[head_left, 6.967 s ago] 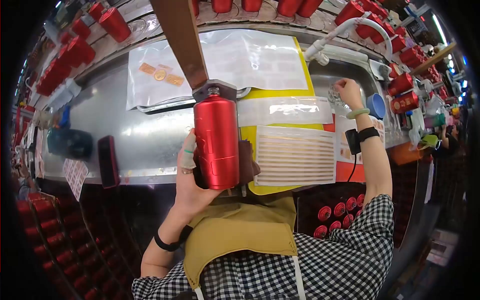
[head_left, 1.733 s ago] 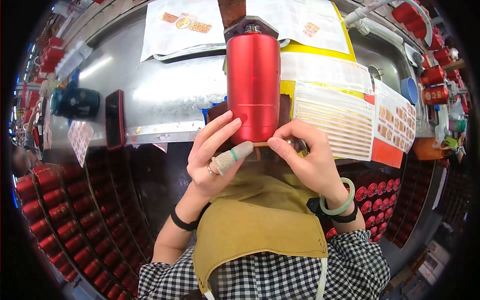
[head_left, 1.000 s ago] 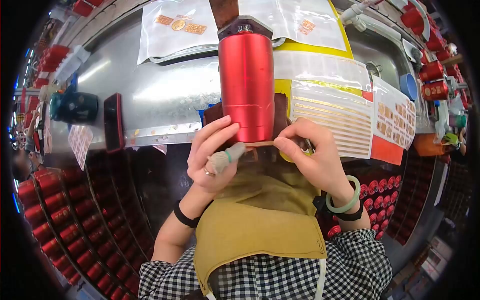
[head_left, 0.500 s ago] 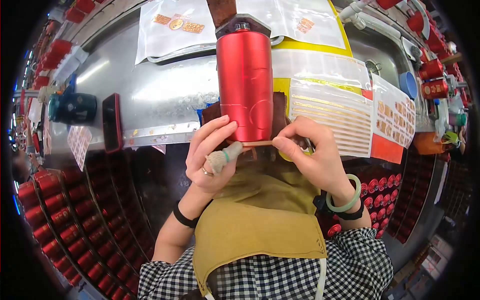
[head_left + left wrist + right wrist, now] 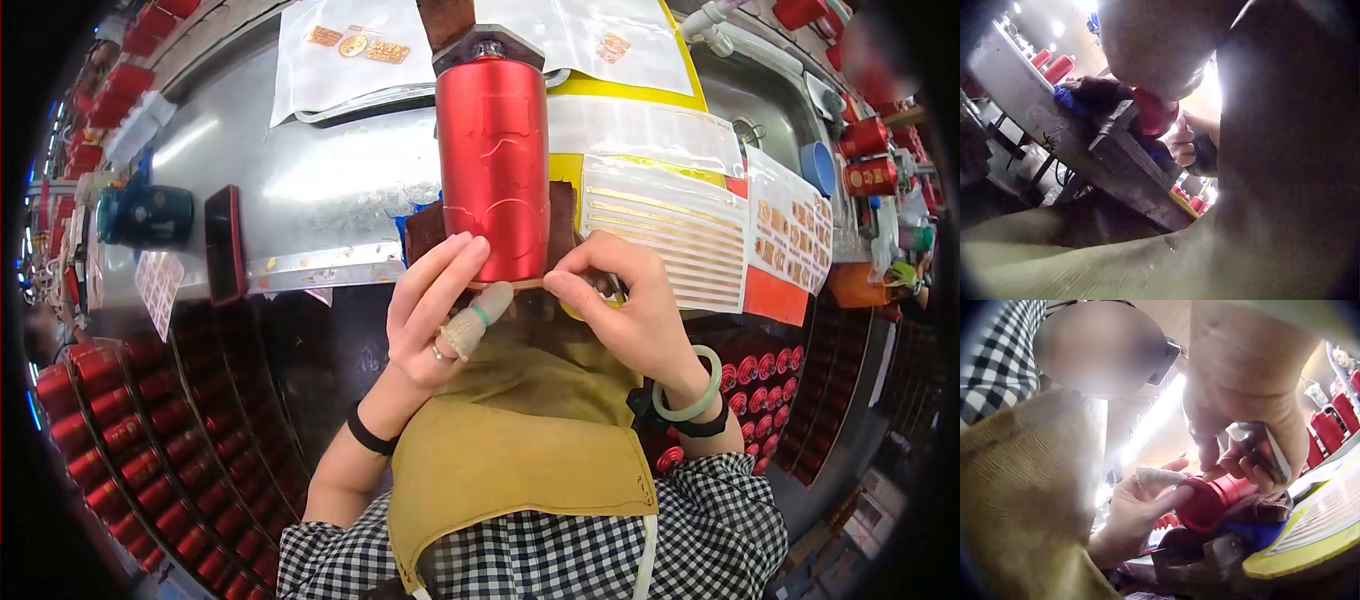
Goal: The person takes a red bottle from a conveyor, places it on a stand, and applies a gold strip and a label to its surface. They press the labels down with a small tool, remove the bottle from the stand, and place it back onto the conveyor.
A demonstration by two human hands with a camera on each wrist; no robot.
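Observation:
The red bottle (image 5: pixel 495 170) lies with its neck against a dark fixture (image 5: pixel 487 42), its base toward the person. In the head view my left hand (image 5: pixel 435 310) rests straight fingers on its lower side, the covered fingertip pressing near the base edge. My right hand (image 5: pixel 625 310) pinches the end of a thin gold strip (image 5: pixel 527 284) at the base, between thumb and forefinger. In the right wrist view, a shiny metal tool (image 5: pixel 1263 453) sits within the right hand's curled fingers, and my left thumb lies across the bottle's base end (image 5: pixel 1200 509).
A striped sheet (image 5: pixel 660 235) and a printed sheet (image 5: pixel 790 225) lie to the right, by the sink (image 5: pixel 775 110). A white sheet (image 5: pixel 370 80) covers the back. A phone (image 5: pixel 224 245) and teal container (image 5: pixel 150 215) stand left. Red bottles fill racks below left (image 5: pixel 120 430).
My left hand has shifted slightly right, its covered fingertip now at the bottle's base. Marks on the bottle have moved, so it has turned. My right hand has barely moved and keeps its pinch.

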